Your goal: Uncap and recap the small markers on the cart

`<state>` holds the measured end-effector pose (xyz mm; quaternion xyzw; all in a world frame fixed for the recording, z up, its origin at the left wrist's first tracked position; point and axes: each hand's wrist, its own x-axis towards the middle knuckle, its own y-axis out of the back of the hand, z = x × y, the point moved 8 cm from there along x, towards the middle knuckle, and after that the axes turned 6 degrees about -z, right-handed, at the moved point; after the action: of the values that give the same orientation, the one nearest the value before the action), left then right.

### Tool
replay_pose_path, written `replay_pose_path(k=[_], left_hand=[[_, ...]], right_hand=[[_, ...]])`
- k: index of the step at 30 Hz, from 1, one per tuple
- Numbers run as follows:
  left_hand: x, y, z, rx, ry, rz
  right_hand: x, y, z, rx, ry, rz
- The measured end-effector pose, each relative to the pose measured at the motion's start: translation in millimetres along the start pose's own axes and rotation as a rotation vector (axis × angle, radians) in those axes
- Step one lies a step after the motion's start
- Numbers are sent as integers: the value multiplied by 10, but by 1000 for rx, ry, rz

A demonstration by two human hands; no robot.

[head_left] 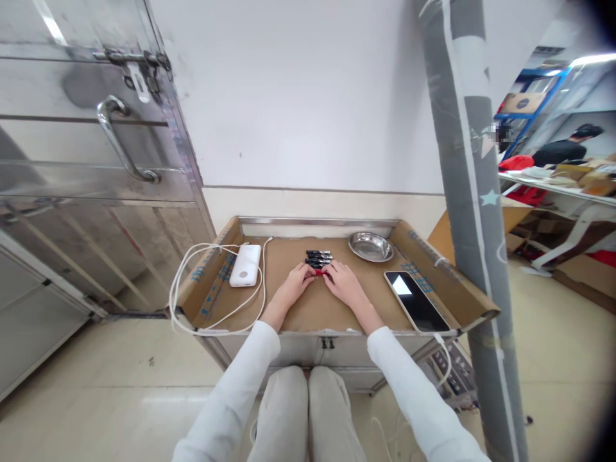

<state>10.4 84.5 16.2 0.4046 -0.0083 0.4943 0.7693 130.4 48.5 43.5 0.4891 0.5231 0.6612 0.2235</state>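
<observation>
Red pen (319,272) beside black pens (318,255).

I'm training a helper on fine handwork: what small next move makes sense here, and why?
Perhaps even up the red pen with the black pens: the left hand and right hand are at its opposite ends, and it lies along the near side of their row.

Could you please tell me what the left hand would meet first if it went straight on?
Most likely the red pen, right at the left hand; the black pens lie beyond. Whether hand and pen touch is hard to tell.
</observation>
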Motion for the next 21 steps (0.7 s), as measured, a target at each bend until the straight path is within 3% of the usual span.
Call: replay_pose_path(k=[5,10,17,21], left_hand=[[-52,58,147,170,78,9],[-61,79,189,203,99,20],[-81,106,156,126,110,42],[-84,133,142,46,105,42]], right_hand=[[-63,-36,41,97,-78,11],[-98,-17,72,135,-116,57],[-228,49,277,166,-256,147],[-262,-20,324,269,-250,135]])
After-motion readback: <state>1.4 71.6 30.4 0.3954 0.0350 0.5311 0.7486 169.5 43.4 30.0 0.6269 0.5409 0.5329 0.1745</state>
